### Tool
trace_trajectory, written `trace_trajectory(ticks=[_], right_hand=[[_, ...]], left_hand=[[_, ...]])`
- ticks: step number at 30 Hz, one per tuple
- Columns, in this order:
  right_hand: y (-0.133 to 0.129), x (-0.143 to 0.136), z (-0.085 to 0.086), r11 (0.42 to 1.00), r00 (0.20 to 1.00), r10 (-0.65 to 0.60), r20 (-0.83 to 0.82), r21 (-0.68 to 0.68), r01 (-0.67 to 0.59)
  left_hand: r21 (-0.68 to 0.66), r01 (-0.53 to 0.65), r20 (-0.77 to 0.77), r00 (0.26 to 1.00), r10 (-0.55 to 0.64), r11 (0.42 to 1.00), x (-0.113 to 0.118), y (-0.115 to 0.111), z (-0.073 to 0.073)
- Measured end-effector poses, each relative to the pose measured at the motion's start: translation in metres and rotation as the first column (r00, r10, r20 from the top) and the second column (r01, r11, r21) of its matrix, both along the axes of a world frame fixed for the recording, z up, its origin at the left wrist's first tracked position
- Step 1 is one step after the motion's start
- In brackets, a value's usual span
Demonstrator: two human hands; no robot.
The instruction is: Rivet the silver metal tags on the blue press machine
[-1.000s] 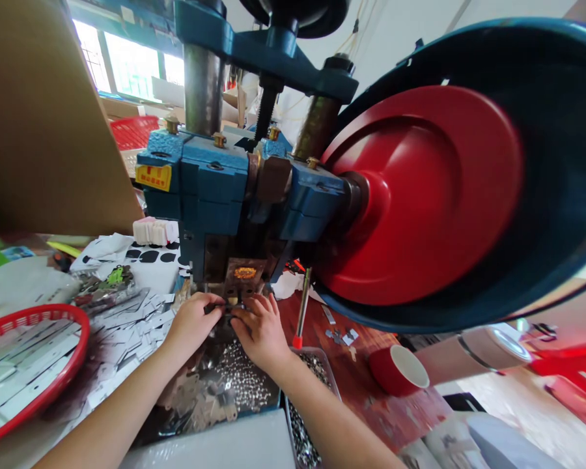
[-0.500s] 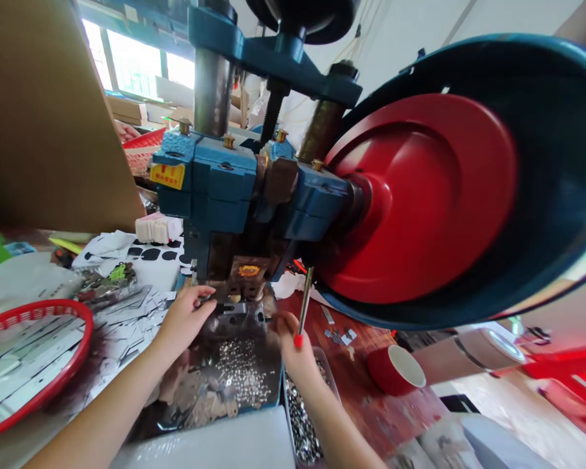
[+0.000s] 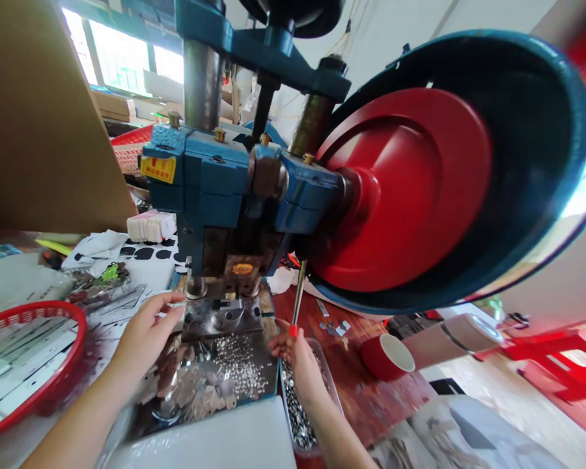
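Observation:
A blue punch press [image 3: 215, 195] stands before me, its metal die block [image 3: 222, 316] low in the middle. Just left of the block is my left hand [image 3: 149, 326], thumb and fingers apart, with nothing visible in it. To the right, my right hand [image 3: 303, 368] grips a slim metal rod with a red end [image 3: 299, 296], pointing up; its fingertips are slightly blurred. Small shiny metal pieces [image 3: 241, 368] and flat metal plates [image 3: 200, 391] lie on the press bed below the die. Beside them, a clear plastic tray [image 3: 300, 417] of small metal parts sits partly under my right forearm.
A red basket [image 3: 81, 352] with flat strips stands at left, near scattered metal strips. The big red flywheel [image 3: 410, 189] in its blue guard fills the upper right. A red cup [image 3: 385, 358] and a pale flask [image 3: 452, 339] are on the right.
My left hand has drawn back left from the die, its fingers opening. My right hand has moved slightly down and away from the die, keeping the rod. The view has shifted a little.

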State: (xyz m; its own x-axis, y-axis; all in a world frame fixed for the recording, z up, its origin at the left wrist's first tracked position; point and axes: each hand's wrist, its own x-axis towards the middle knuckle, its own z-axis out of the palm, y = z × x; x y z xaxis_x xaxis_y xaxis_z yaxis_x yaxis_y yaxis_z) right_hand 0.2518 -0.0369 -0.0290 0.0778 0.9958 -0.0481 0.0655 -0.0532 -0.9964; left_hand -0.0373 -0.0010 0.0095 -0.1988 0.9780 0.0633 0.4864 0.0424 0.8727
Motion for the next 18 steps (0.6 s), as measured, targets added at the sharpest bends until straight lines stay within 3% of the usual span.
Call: trace_trajectory(ticks=[2,6,9,11,14,16,18], right_hand=[[0.013,-0.01,-0.001,1.0,0.989,0.021,0.148,0.019,-0.024],[0.049,-0.04,0.013,0.973,0.885,-0.011,0.466,0.21,-0.098],[0.071,-0.057,0.024,0.974,0.796,0.023,0.604,0.165,-0.153],[0.079,-0.06,0.027,0.984,0.793,0.033,0.608,0.117,-0.131],[0.074,-0.05,0.028,0.996,0.859,-0.015,0.511,0.082,-0.031],[0.057,-0.038,0.031,0.999,0.902,-0.002,0.431,0.043,-0.019],[0.029,-0.026,0.034,0.994,0.917,0.106,0.385,-0.016,-0.108]], left_hand=[[-0.008,0.022,-0.039,0.999,-0.022,1.0,-0.006,0.0,0.006],[-0.01,0.013,-0.078,0.997,-0.013,1.0,-0.018,0.0,0.004],[-0.019,-0.008,-0.097,0.995,0.006,1.0,-0.025,-0.005,-0.003],[-0.058,-0.026,-0.126,0.992,0.019,0.998,-0.028,-0.011,-0.005],[-0.114,0.018,-0.201,0.979,-0.041,0.993,-0.029,-0.02,-0.007],[-0.163,0.128,-0.267,0.949,-0.169,0.978,-0.03,-0.025,-0.009],[-0.217,0.265,-0.32,0.89,-0.325,0.939,-0.031,-0.028,-0.011]])
